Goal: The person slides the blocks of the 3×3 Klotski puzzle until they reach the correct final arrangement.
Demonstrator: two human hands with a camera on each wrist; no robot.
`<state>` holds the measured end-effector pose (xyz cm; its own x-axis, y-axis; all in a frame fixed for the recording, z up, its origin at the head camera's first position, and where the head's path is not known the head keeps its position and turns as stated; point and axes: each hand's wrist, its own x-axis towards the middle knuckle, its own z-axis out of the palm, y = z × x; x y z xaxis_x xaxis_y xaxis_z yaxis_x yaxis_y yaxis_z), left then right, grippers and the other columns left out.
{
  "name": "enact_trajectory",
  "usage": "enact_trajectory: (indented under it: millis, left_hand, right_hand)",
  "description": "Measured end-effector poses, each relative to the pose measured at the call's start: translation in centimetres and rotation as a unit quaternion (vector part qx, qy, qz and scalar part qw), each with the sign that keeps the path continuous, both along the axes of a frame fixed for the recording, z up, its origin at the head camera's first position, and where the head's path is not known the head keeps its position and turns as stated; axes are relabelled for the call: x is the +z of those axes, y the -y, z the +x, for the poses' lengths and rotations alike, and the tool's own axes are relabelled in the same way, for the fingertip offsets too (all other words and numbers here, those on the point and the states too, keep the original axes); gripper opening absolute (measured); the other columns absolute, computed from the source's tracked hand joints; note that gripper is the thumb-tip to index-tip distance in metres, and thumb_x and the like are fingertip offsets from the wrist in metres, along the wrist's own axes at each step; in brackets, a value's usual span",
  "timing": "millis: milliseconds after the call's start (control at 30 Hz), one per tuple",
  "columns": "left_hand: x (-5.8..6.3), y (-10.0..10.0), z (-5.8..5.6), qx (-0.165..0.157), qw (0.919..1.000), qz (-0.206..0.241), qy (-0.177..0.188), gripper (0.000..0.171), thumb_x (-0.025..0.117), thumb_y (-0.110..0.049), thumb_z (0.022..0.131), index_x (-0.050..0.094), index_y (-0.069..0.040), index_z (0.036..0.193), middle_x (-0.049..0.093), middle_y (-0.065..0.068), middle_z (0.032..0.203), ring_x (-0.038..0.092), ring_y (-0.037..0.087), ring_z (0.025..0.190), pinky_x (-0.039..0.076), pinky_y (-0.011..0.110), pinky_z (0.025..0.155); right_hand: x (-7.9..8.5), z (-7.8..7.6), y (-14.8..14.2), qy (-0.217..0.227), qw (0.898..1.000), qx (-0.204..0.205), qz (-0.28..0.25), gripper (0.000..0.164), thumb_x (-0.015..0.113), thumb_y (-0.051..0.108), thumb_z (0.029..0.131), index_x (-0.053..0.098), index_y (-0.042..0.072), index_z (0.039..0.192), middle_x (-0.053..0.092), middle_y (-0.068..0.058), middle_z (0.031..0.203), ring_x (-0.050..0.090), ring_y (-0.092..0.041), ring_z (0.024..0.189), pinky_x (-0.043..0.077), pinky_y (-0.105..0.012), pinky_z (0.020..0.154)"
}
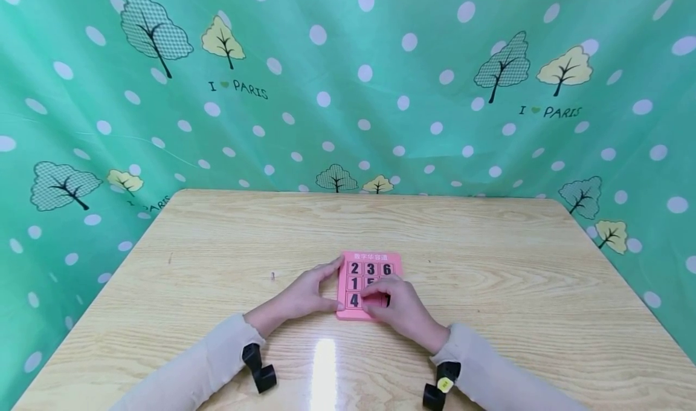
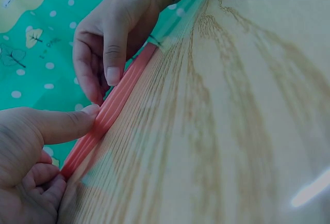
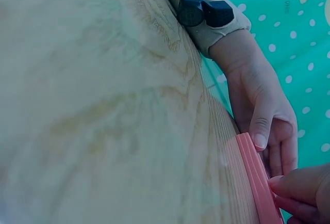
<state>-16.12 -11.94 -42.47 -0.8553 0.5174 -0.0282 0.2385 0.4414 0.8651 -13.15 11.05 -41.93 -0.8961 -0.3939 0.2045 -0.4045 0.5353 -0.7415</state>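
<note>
A pink number slide puzzle [image 1: 341,278] lies flat on the table, its black-numbered tiles facing up. The top row reads 2, 3, 6; a 1 and a 4 show down the left column, and a 5 is partly covered. My left hand [image 1: 304,291] holds the puzzle's left side, thumb at the near corner and fingers spread toward the far corner. Over the lower right tiles is my right hand [image 1: 402,308], thumb and forefinger bent down at the board's face beside the 4. That hand hides part of the right column. In the left wrist view, the left thumb [image 2: 67,126] rests against the puzzle's edge.
The wooden table [image 1: 489,248] extends around the puzzle, with a small dark bit [image 1: 273,275] to the left of it. A green dotted curtain [image 1: 348,97] hangs behind and beside the table. Black wrist cameras [image 1: 260,368] sit on both sleeves.
</note>
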Motion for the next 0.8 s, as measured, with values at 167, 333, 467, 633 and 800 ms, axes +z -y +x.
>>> enact_trajectory:
  millis: [167,333,467,633,800]
  left_hand:
    - [-0.09,0.0,-0.06,0.0,1.0,0.003,-0.006,0.094,0.078,-0.013,0.072,0.025,-0.008,0.149,0.025,0.012,0.153,0.022,0.03,0.141,0.017,0.047,0.115]
    - [-0.26,0.03,-0.08,0.001,1.0,0.005,-0.003,0.094,0.079,-0.014,0.072,0.025,-0.009,0.149,0.025,0.012,0.153,0.021,0.031,0.141,0.016,0.047,0.115]
    - [-0.29,0.02,-0.07,0.0,1.0,0.01,-0.001,0.094,0.079,-0.014,0.072,0.026,-0.009,0.149,0.025,0.012,0.153,0.021,0.031,0.141,0.015,0.048,0.115]
    - [-0.27,0.0,-0.04,0.001,0.9999,0.01,0.003,0.094,0.079,-0.014,0.072,0.025,-0.009,0.149,0.024,0.011,0.154,0.02,0.029,0.141,0.015,0.047,0.115]
    - [-0.3,0.01,-0.09,0.002,1.0,0.007,0.005,0.094,0.078,-0.012,0.073,0.024,-0.009,0.149,0.023,0.01,0.154,0.02,0.028,0.142,0.016,0.046,0.115]
  right_hand:
    - [0.11,0.04,0.14,0.005,1.0,-0.002,-0.005,0.023,0.076,0.008,0.074,0.074,0.01,0.097,0.067,0.006,0.094,0.058,-0.012,0.094,0.049,-0.027,0.083]
    - [0.11,0.14,0.18,0.017,1.0,-0.007,-0.007,0.024,0.076,0.008,0.074,0.074,0.01,0.098,0.066,0.004,0.096,0.057,-0.012,0.095,0.049,-0.027,0.084]
    - [0.05,0.16,0.17,0.023,1.0,-0.008,-0.012,0.024,0.076,0.007,0.074,0.073,0.01,0.098,0.065,0.004,0.097,0.057,-0.012,0.095,0.049,-0.027,0.084]
    - [-0.01,0.13,0.16,0.022,1.0,-0.006,-0.013,0.024,0.076,0.008,0.075,0.073,0.009,0.099,0.066,0.003,0.096,0.057,-0.012,0.094,0.049,-0.026,0.082]
    - [0.14,0.19,0.05,0.021,1.0,-0.004,-0.013,0.025,0.076,0.008,0.075,0.073,0.009,0.1,0.066,0.003,0.096,0.057,-0.012,0.093,0.049,-0.025,0.081]
